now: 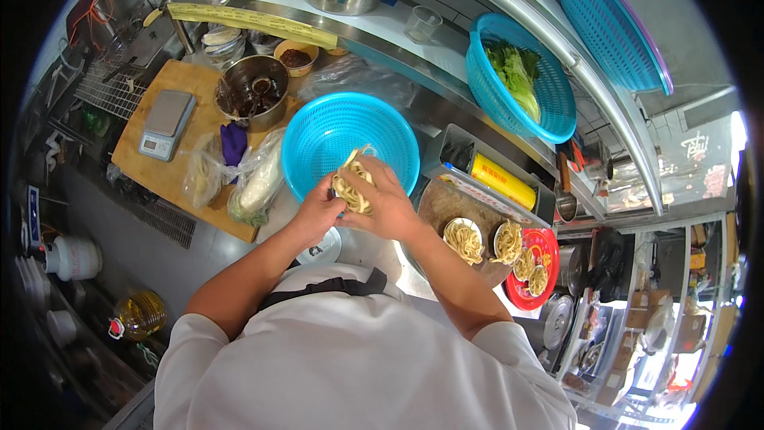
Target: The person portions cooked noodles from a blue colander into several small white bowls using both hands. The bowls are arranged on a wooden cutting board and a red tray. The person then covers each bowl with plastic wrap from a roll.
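Note:
Over the near rim of a blue plastic colander (304,125), my two hands are cupped around a bundle of pale flat noodles (356,191). My left hand (319,212) grips the bundle from the left side, its thumb against the strands. From the right, my right hand (388,200) presses the strands with its fingers spread over them. Whether a small bowl sits under the noodles is hidden by my hands. To the right, two small bowls of noodles (463,241) (508,242) stand on a round wooden chopping board (433,209).
More noodle portions (538,280) sit on a red tray (514,295). Left of the colander, a wooden board (137,155) holds a digital scale (167,122), a steel pot of dark sauce (250,89) and a bagged vegetable (259,182). A cling-film box (501,182) stands right; a shelf edge (412,74) runs behind.

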